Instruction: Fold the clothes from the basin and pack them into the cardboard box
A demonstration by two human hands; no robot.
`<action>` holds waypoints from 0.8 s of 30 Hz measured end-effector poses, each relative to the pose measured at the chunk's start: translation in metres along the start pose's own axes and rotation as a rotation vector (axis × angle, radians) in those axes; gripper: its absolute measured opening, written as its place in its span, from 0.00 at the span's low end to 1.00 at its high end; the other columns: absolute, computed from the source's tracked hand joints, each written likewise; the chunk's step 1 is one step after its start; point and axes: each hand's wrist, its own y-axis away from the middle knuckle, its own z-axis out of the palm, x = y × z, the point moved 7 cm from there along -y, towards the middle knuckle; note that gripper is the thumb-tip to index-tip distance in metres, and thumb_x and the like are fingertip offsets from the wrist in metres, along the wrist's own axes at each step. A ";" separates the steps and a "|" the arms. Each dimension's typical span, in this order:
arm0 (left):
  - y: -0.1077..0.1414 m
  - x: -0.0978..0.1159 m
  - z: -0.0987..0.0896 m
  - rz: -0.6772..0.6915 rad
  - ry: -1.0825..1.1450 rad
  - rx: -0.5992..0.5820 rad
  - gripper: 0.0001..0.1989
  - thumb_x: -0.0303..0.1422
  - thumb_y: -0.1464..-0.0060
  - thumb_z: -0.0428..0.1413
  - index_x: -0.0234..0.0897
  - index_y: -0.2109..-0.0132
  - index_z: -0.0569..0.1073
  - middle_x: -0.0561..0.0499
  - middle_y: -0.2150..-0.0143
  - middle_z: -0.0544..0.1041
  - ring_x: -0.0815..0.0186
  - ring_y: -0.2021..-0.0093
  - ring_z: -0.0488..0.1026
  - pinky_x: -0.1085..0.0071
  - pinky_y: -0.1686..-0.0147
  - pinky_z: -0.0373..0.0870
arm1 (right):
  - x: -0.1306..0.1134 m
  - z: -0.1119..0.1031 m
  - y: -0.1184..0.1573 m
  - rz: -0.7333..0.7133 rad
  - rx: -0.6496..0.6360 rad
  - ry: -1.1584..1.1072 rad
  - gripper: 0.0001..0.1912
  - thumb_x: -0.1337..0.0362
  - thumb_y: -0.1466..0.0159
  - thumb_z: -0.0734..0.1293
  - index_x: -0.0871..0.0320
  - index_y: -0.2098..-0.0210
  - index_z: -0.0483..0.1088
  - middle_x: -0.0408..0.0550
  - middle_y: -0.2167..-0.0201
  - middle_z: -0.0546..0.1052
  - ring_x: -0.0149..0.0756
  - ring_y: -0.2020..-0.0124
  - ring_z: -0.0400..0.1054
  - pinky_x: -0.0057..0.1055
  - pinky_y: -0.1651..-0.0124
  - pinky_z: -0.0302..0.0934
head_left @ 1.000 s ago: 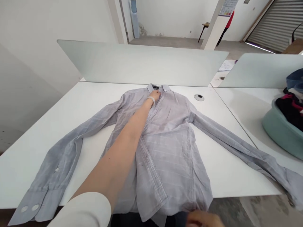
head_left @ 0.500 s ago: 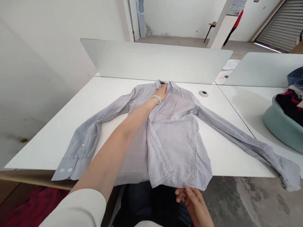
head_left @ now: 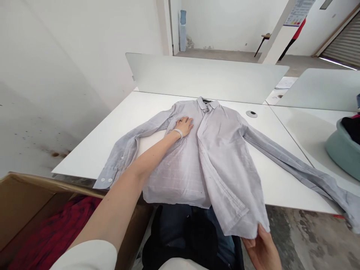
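Observation:
A light grey button-up shirt [head_left: 225,150] lies front side up on the white table [head_left: 157,96], collar at the far side and both sleeves spread outward. My left hand [head_left: 184,126] rests flat on the chest of the shirt, left of the button placket, fingers stretched. Near the table's front edge, my right hand [head_left: 261,245] pinches the bottom hem at the shirt's right corner. That front panel hangs past the edge, pulled toward me. The right sleeve's end droops over the front edge too.
A cardboard box [head_left: 28,183] with a red checked garment [head_left: 64,221] stands at the lower left. On the right is a teal basin [head_left: 344,150] of clothes. Frosted dividers [head_left: 208,78] line the table's back. A round cable hole [head_left: 251,114] sits in the tabletop. A person [head_left: 298,33] stands far behind.
My left hand has moved from the collar down to the left chest. My right hand has drawn the hem's corner outward to the right. The view has shifted left.

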 end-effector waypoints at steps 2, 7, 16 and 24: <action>0.002 0.000 0.002 0.001 -0.010 0.003 0.23 0.37 0.37 0.42 0.38 0.37 0.59 0.41 0.35 0.58 0.52 0.35 0.51 0.51 0.39 0.49 | 0.006 -0.017 -0.002 0.033 0.028 -0.024 0.11 0.55 0.49 0.73 0.54 0.73 0.73 0.41 0.82 0.70 0.28 0.82 0.61 0.26 0.76 0.61; 0.001 -0.001 0.003 0.010 -0.005 0.005 0.24 0.38 0.36 0.39 0.38 0.36 0.59 0.41 0.35 0.58 0.52 0.34 0.51 0.52 0.39 0.48 | 0.041 -0.014 -0.008 0.126 0.038 0.025 0.30 0.53 0.49 0.74 0.51 0.48 0.70 0.47 0.57 0.77 0.40 0.60 0.72 0.37 0.55 0.67; 0.006 -0.012 -0.001 0.120 0.020 -0.037 0.23 0.39 0.39 0.47 0.39 0.39 0.63 0.42 0.35 0.58 0.52 0.33 0.47 0.54 0.38 0.50 | 0.063 -0.015 -0.010 0.251 0.043 0.150 0.35 0.51 0.47 0.72 0.55 0.43 0.66 0.47 0.53 0.76 0.40 0.48 0.69 0.31 0.52 0.68; -0.033 0.026 -0.018 0.014 0.246 0.063 0.18 0.32 0.42 0.50 0.33 0.47 0.73 0.40 0.43 0.67 0.54 0.40 0.60 0.62 0.38 0.50 | 0.065 -0.009 0.001 0.328 -0.035 0.189 0.17 0.52 0.48 0.73 0.57 0.64 0.75 0.47 0.66 0.78 0.37 0.70 0.70 0.33 0.61 0.66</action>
